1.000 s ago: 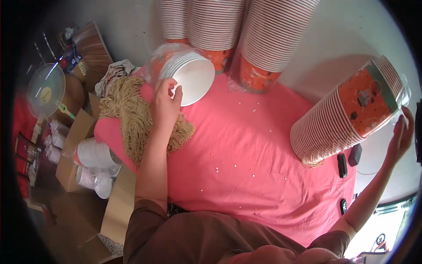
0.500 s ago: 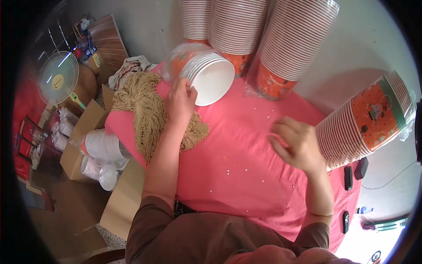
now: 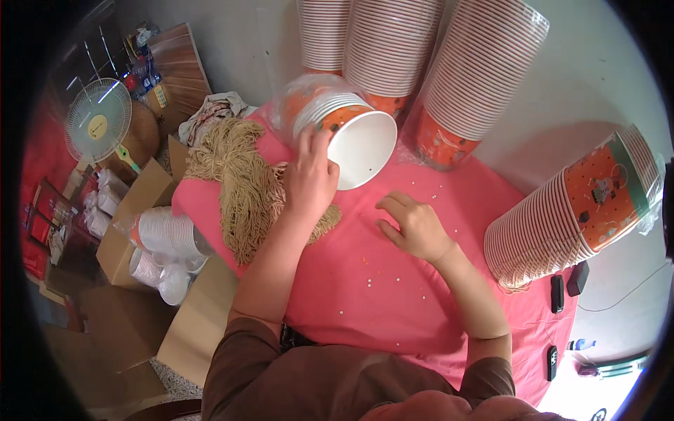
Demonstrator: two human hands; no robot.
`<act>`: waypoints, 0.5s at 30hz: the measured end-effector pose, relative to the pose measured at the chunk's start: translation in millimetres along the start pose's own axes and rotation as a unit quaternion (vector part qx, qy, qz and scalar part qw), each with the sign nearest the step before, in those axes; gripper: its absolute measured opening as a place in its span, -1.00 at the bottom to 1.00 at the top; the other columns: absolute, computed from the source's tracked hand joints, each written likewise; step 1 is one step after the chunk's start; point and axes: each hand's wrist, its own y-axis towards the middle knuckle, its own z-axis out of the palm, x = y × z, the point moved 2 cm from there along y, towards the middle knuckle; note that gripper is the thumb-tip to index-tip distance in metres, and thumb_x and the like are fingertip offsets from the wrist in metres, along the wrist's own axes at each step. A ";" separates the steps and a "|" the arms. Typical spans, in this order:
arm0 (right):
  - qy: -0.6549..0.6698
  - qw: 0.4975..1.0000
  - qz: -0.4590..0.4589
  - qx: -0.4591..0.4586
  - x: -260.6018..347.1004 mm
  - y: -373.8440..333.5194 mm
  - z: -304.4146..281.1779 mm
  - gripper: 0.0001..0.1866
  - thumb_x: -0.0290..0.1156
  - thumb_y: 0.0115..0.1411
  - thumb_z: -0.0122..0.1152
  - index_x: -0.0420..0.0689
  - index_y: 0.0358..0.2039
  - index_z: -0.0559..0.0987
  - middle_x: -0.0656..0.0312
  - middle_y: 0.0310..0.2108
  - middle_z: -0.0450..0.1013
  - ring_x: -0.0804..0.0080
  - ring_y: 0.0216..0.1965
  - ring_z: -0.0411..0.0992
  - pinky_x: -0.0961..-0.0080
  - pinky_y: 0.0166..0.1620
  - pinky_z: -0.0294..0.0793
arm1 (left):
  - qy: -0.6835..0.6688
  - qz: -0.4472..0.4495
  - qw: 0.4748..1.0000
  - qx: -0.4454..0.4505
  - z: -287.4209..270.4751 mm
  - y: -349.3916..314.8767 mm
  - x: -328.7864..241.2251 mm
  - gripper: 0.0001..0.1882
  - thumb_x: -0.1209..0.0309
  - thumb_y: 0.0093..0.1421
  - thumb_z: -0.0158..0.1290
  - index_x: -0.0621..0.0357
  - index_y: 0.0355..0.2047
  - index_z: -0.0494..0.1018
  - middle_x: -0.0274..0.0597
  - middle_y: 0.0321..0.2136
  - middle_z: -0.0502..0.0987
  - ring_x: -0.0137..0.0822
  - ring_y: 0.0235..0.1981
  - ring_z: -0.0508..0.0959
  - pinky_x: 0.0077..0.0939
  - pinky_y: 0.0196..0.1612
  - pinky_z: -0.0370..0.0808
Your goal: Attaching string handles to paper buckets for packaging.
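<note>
My left hand grips the side of a paper bucket, orange outside and white within, whose mouth is tilted toward me. The bucket sticks partly out of a nested stack of buckets lying in a clear plastic sleeve. To its lower right, my right hand hovers over the pink cloth, fingers parted and nothing visible in them. Beside my left forearm lies a bundle of tan cords. A leaning stack of orange buckets on the right has cords hanging along its lower side.
Tall sleeved bucket stacks stand along the wall at the back. White specks dot the pink cloth. Small black devices lie by the right edge. Left of the table, an open cardboard box holds more buckets.
One bucket has slid partway out of the sleeved stack toward the right, with my left hand on it. My right hand has moved left, away from the right-hand stack, toward the bucket.
</note>
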 end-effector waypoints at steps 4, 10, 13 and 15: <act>0.022 0.998 -0.004 -0.055 0.6 -3.7 4.0 -0.47 -0.34 0.06 0.37 -0.17 0.06 0.47 -0.01 -0.05 0.48 -0.05 -0.10 0.51 0.17 -0.09 0.56 | -0.067 0.076 0.995 0.001 1.0 -9.0 -23.4 -0.27 0.63 -0.03 0.13 0.19 0.21 0.24 0.31 0.28 0.20 0.25 -0.07 0.58 -0.09 -0.21 0.67; 0.035 0.994 -0.045 -0.092 -0.4 -11.2 9.0 -0.26 -0.43 0.03 0.39 -0.24 0.23 0.33 -0.11 0.03 0.45 -0.13 -0.01 0.47 0.15 0.01 0.52 | -0.217 0.073 0.969 0.093 2.3 -33.5 -55.1 -0.12 0.62 -0.03 0.14 0.17 0.35 0.12 0.38 0.34 0.09 0.29 -0.02 0.56 -0.20 -0.20 0.67; 0.090 0.992 0.005 -0.086 0.8 -13.3 9.6 -0.28 -0.59 0.02 0.31 -0.22 0.24 0.35 -0.08 0.02 0.48 -0.06 -0.05 0.51 0.15 -0.09 0.55 | -0.317 0.070 0.938 0.121 3.5 -40.6 -66.2 -0.13 0.59 0.01 0.17 0.21 0.36 0.10 0.37 0.35 0.07 0.20 0.00 0.58 -0.26 -0.20 0.67; 0.147 0.986 0.031 -0.067 -1.1 -15.0 0.4 -0.31 -0.65 0.01 0.25 -0.23 0.23 0.38 -0.11 -0.08 0.50 -0.14 -0.10 0.51 0.11 -0.10 0.52 | -0.352 0.061 0.925 0.132 6.9 -39.3 -69.1 -0.16 0.55 0.10 0.17 0.25 0.36 0.06 0.34 0.35 0.10 -0.05 -0.14 0.64 -0.39 -0.25 0.65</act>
